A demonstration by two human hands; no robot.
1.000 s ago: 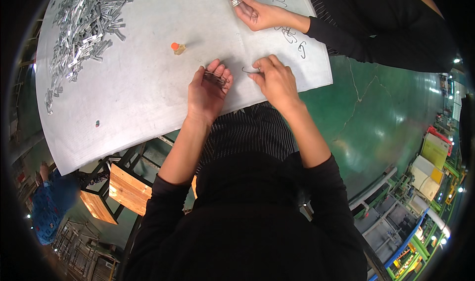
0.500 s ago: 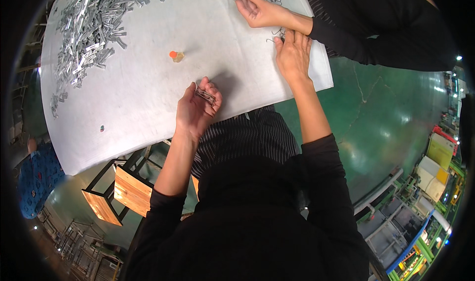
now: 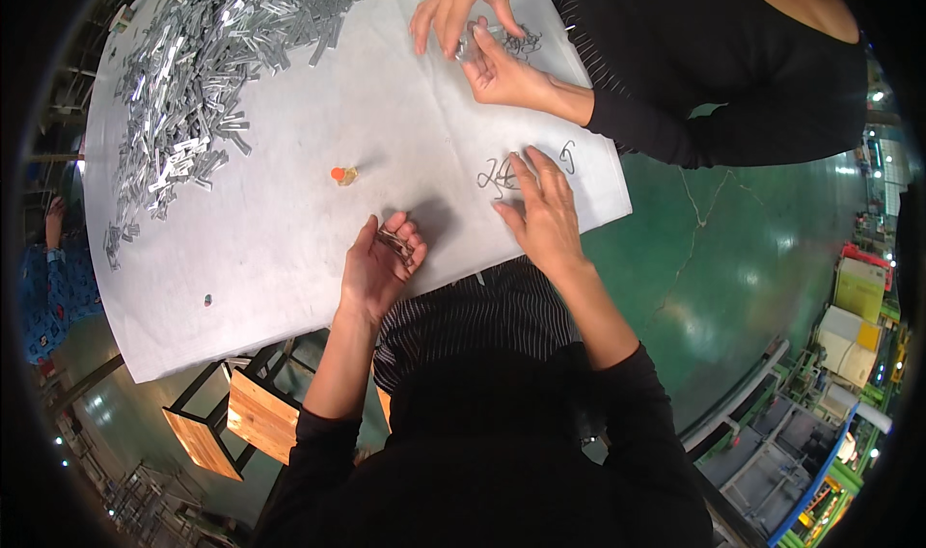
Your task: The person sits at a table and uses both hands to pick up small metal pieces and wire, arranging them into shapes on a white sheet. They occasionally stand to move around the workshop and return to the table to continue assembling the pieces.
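Observation:
My left hand [image 3: 371, 280] is palm up near the table's front edge, its fingers curled round a small bunch of thin metal wire pieces [image 3: 396, 244]. To its right, my right hand [image 3: 552, 222] reaches palm down over the tabletop with its fingers apart. Several dark, bent wire hooks [image 3: 490, 176] lie beside and partly under its fingertips. Another bent hook [image 3: 568, 157] rests just to the right of those fingers. Whether the right fingertips touch a hook is hard to tell.
Across the white table [image 3: 289, 287], a large heap of flat grey metal strips [image 3: 198, 85] covers the far left. A small orange-capped bottle [image 3: 345, 176] stands mid-table. At the far right, a co-worker's hands [image 3: 511, 77] handle shiny metal pieces near more hooks [image 3: 524, 42]. Wooden-topped stools [image 3: 260, 415] stand below left.
My right hand has drawn back toward me and left, its fingers spreading, and more hooks show by it. My left hand keeps its wire pieces. The co-worker's other hand has come over the pieces.

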